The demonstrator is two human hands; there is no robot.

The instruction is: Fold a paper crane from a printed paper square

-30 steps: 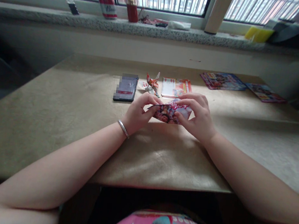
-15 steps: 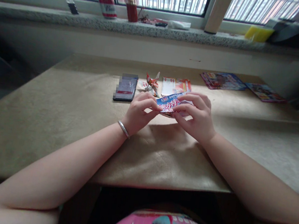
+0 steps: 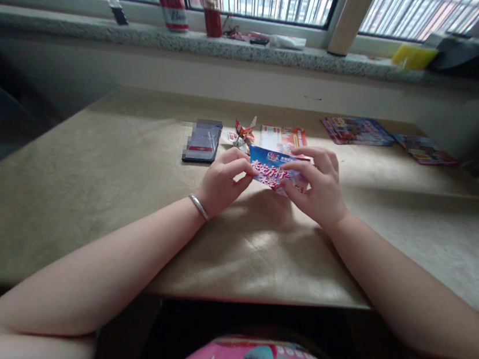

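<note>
Both hands hold a colourful printed paper (image 3: 276, 172) just above the tan table (image 3: 111, 187). My left hand (image 3: 222, 180), with a silver bracelet at the wrist, pinches its left edge. My right hand (image 3: 319, 186) grips its right side, fingers curled over the top. The paper's blue face with red and white lettering is turned toward me. Just behind it sit a small folded paper figure (image 3: 243, 133) and an orange-and-white leaflet (image 3: 282, 139).
A dark phone (image 3: 202, 140) lies left of the hands. Two magazines (image 3: 356, 130) (image 3: 426, 150) lie at the far right of the table. On the window ledge stand a red can (image 3: 172, 5), a red cup (image 3: 212, 20) and yellow sponges (image 3: 414, 54).
The paper has been turned over in my hands: a photo-printed face showed a second ago, now the blue lettered face is up. Both hands stayed in about the same place.
</note>
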